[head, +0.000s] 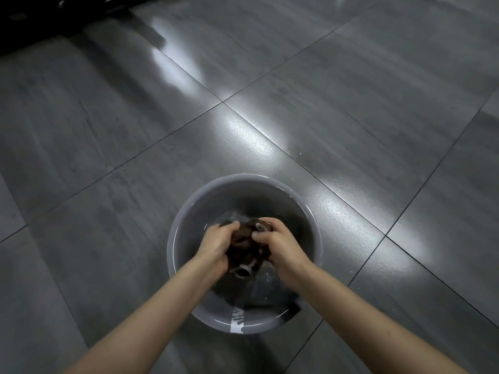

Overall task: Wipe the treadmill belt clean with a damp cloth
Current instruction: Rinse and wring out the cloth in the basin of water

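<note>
Item: one round grey plastic basin (189,211), standing on a floor (351,117) of large grey tiles with dark grout lines, set toward the near edge of the floor as seen, over a crossing of grout lines. Contents: shallow water, its surface showing ripples and small highlights along the inner wall. Marking: a white strip with dark print on the near outer wall of the basin, text not legible. Item: one dark brown cloth (244,242), bunched into a wet wad, with pale trim or a label showing at its lower end and another pale patch at its upper right; held inside the basin, whether above or touching the water cannot be told. Left hand (217,245): grip closed around the left side of the cloth, fingers curled over its top, thumb hidden. Right hand (278,245): grip closed around the right side of the cloth, fingers wrapped over the upper end. Both forearms bare, entering from the near edge and converging over the basin. Surroundings: bright reflected light bands across the tiles; small water droplets on the floor just beyond the basin's far right rim; a dark, indistinct object (40,17) at the far left corner, too dim to identify.
</note>
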The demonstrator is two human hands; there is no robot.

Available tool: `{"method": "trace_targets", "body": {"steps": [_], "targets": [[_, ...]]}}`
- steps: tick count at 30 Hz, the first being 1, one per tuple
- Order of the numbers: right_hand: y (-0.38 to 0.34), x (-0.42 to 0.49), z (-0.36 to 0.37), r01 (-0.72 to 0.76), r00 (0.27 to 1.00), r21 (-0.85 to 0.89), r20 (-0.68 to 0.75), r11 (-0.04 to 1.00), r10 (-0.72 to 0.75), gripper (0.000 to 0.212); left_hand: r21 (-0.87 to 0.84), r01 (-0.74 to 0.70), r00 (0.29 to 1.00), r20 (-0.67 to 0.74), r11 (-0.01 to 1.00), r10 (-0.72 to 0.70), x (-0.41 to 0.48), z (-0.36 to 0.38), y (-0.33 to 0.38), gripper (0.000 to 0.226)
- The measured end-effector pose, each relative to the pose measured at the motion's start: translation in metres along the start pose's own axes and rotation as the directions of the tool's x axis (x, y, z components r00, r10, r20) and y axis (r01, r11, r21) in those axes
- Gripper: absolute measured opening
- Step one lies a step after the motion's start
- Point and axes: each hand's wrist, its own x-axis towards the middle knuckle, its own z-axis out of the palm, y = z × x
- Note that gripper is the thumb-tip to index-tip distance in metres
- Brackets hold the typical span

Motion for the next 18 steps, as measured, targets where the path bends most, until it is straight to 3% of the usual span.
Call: {"method": "trace_targets", "body": {"steps": [1,3,5,7,10,12,15,18], "targets": [[0.001,0.001,-0.003,-0.034,0.999,0.073,-0.007,0.997,0.035,0.018,0.023,-0.087,0.995,-0.052,0.996,0.088,0.001,0.000,0.000,0.018],[-0.002,0.001,-0.003,-0.166,0.986,0.218,0.014,0.962,0.167,0.035,0.037,-0.196,0.977,-0.076,0.980,0.199,0.001,0.001,-0.002,0.020],[-0.006,0.001,0.001,-0.354,0.935,0.393,0.132,0.849,0.329,0.054,0.031,-0.264,0.964,-0.022,0.964,0.265,-0.006,0.001,-0.002,0.025],[-0.006,0.004,0.006,-0.398,0.916,0.485,0.168,0.778,0.364,0.060,0.115,-0.373,0.927,0.076,0.921,0.366,-0.006,-0.002,-0.007,0.032],[-0.008,0.007,0.010,-0.376,0.925,0.483,0.139,0.791,0.354,0.058,0.429,-0.617,0.781,0.228,0.660,0.582,0.006,-0.014,-0.013,0.040],[-0.008,0.003,0.017,-0.350,0.932,0.502,0.101,0.791,0.349,0.055,0.510,-0.679,0.709,0.268,0.529,0.652,0.010,-0.015,-0.016,0.039],[-0.002,-0.001,0.031,-0.196,0.977,0.568,0.044,0.799,0.208,0.044,0.334,-0.741,0.665,0.239,0.583,0.708,-0.003,0.000,-0.020,0.038],[0.003,-0.002,0.038,-0.079,0.990,0.427,-0.074,0.901,0.122,0.045,0.109,-0.685,0.728,0.077,0.720,0.681,-0.013,0.010,-0.025,0.023]]}}
